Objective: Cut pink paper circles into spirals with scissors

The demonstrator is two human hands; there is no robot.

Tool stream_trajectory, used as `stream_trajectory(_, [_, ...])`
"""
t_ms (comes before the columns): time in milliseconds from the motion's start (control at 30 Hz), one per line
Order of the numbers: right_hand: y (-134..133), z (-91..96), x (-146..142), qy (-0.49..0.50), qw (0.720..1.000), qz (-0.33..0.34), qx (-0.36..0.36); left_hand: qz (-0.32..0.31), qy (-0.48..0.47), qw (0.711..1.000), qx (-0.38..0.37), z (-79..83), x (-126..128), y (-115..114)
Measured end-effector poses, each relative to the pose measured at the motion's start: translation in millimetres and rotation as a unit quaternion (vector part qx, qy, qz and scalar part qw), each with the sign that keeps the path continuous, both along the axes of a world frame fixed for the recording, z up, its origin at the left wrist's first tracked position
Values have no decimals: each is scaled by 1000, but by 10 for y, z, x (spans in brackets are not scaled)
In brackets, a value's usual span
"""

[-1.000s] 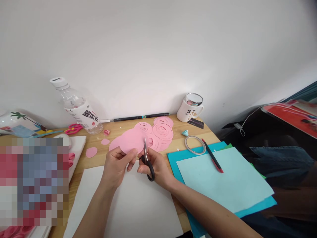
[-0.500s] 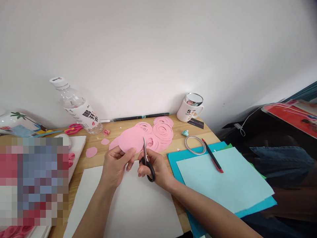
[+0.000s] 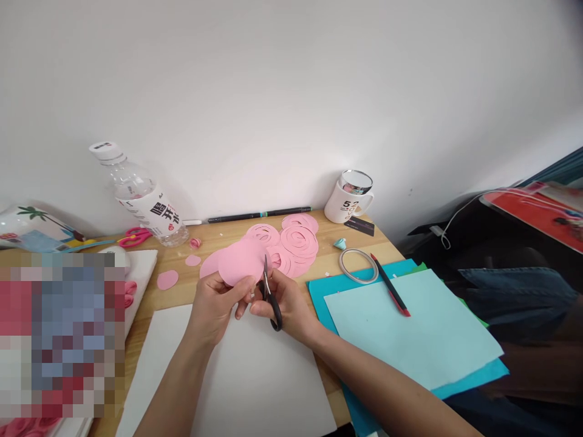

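My left hand (image 3: 218, 303) pinches the lower edge of a round pink paper disc (image 3: 241, 261), thumb on its face. In my right hand (image 3: 286, 306) is a pair of black-handled scissors (image 3: 272, 306), my fingers through the loops. Its blades point up and away from me at the disc's right edge; how far they part is hard to make out. Behind the disc lies a heap of pink paper spirals (image 3: 298, 240) on the wooden table. White sheets (image 3: 255, 376) lie under both hands.
A water bottle (image 3: 148, 203) and pink scissors (image 3: 136, 237) stand at left. Towards the right are a mug (image 3: 348, 197), a tape roll (image 3: 358, 266), a red-black pen (image 3: 390, 285) and blue paper sheets (image 3: 410, 334). A black pen (image 3: 259, 214) lies along the wall.
The pink disc has tilted and turned slightly in my left hand. My right hand has shifted the scissors a little up and left against the disc's edge.
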State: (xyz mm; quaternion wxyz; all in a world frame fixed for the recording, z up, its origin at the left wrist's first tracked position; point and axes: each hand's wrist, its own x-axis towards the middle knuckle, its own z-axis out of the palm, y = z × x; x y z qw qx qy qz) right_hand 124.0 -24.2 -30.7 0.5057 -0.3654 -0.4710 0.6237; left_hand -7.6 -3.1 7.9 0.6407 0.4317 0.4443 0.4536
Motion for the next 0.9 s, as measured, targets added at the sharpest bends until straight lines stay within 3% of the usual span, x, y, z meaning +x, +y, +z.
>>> stream_trajectory(900, [-24, 84, 6, 12, 1000, 9, -12, 20, 18, 999, 23, -13, -9, 21])
